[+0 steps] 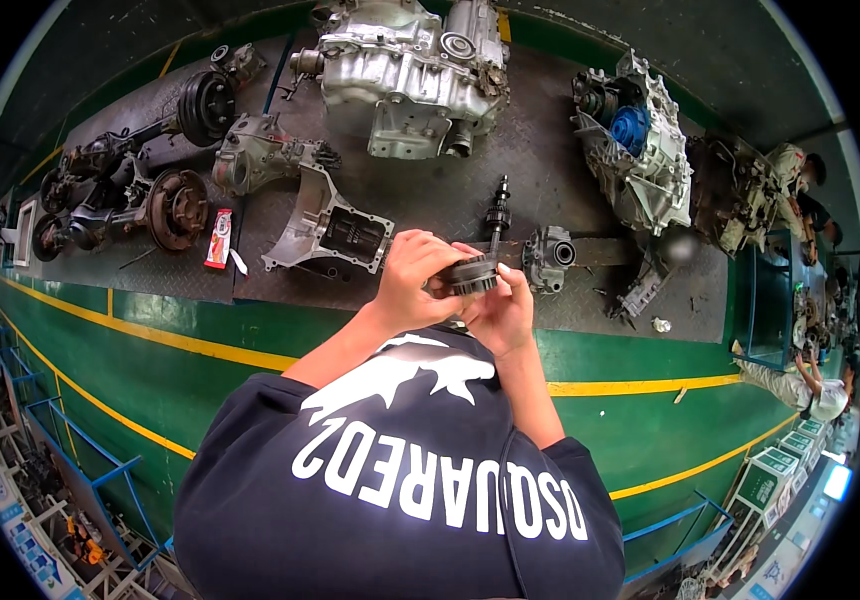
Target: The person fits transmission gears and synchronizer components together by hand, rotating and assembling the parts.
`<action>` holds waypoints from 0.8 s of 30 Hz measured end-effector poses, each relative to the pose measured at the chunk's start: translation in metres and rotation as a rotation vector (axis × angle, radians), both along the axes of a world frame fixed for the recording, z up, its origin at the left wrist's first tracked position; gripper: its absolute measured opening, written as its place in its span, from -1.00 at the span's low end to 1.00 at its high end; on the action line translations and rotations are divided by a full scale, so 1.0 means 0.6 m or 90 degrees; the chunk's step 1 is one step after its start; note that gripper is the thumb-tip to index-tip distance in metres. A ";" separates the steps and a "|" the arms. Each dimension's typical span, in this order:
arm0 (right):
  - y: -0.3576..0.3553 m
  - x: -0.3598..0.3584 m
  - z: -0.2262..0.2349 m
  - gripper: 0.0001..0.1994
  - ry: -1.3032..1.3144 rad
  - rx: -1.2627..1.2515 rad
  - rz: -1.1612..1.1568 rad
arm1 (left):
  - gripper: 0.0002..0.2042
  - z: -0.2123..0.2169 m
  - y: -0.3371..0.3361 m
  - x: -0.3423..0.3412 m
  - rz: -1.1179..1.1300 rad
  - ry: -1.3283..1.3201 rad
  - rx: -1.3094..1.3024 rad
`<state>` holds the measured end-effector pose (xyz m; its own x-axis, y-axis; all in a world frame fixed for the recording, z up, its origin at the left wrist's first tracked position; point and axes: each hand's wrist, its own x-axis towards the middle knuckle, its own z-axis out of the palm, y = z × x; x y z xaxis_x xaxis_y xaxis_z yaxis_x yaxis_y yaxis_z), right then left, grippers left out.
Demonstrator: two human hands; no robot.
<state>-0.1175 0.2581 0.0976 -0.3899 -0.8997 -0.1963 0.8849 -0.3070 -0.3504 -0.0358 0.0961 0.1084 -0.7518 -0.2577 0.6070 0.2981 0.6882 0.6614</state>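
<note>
Close in front of my chest, both hands are closed around a dark ring-shaped gear part with teeth along its edge. My left hand grips it from the left, fingers curled over the near side. On the right, my right hand has its thumb and fingers against the toothed rim. Just beyond my hands, a dark geared shaft stands out over the metal-topped bench. A grey metal housing with a rectangular opening lies left of my hands. Beside my right hand sits a smaller metal housing.
A large silver gearbox stands at the far middle. To the right is an open transmission case with a blue part inside. Axles with brake drums lie at the left, near a red-and-white packet. People are at the far right.
</note>
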 end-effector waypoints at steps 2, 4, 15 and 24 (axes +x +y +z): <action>0.002 0.001 -0.013 -0.32 0.002 0.018 -0.008 | -0.64 -0.001 0.003 0.000 0.006 -0.008 0.024; 0.002 0.001 -0.017 -0.34 0.003 0.036 -0.014 | -0.64 -0.004 0.003 0.000 0.013 -0.016 0.047; -0.010 -0.008 -0.043 -0.58 0.256 0.254 -0.123 | -0.67 -0.036 -0.012 -0.018 0.074 -0.063 -0.057; -0.021 -0.028 -0.160 -0.68 0.178 0.416 -0.070 | -0.69 -0.157 -0.019 -0.039 0.097 -0.166 -0.023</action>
